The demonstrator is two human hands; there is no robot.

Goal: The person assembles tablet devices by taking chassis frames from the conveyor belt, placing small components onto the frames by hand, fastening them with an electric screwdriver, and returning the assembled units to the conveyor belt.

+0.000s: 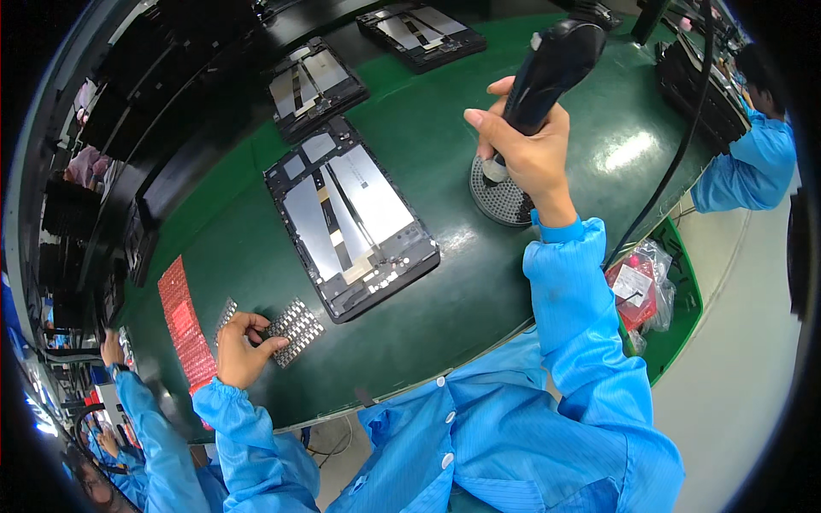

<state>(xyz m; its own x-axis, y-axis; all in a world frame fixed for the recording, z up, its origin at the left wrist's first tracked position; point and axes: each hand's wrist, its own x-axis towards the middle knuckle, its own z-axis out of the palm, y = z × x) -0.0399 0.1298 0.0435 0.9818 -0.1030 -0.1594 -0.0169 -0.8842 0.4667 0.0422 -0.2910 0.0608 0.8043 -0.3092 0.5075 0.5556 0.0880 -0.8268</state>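
Observation:
In my right hand (532,154) is a black electric screwdriver (554,73), gripped round its body with the thumb stretched along the side. Its lower end is over a round grey plate (505,203) full of small holes; my hand hides part of it, so I cannot tell whether the tip touches. My left hand (244,349) pinches the edge of a sheet of small silver-and-black parts (297,332) low on the green table. Between my hands lies an opened tablet (366,190), with silver plates, ribbon cables and a circuit board exposed.
Two more opened tablets (318,85) (421,34) lie farther back. Red bubble wrap (186,329) is left of my left hand. A black cable (684,141) hangs at the right, above a green bin (684,295) holding plastic bags. Co-workers in blue (757,167) sit on both sides.

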